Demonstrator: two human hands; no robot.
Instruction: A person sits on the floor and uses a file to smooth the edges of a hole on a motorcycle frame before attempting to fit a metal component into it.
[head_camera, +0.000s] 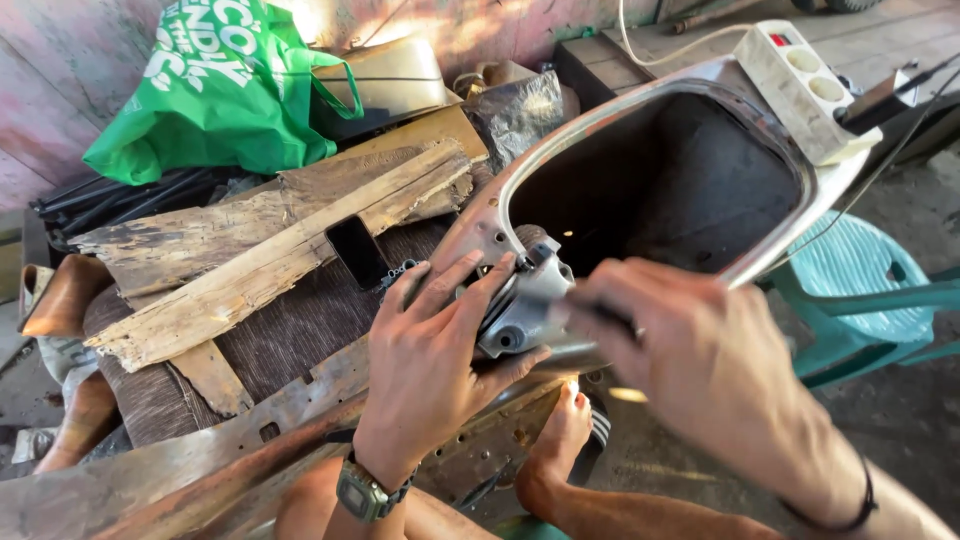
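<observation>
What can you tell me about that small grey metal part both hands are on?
The grey metal part looks like cast metal, dull silver and blocky, with a round hole in its lower face. It sits at the narrow lower end of the big hollow metal shell. The left hand wraps it from the left with fingers spread. The right hand, blurred, grips something thin and dark against its right side.

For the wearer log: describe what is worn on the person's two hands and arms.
Both forearms are bare, with no sleeves and no gloves. The left hand has a digital wristwatch with a greenish, boxy case and dark strap on its wrist. The right hand has a thin dark band round its wrist and what looks like a small ring on one finger.
</observation>
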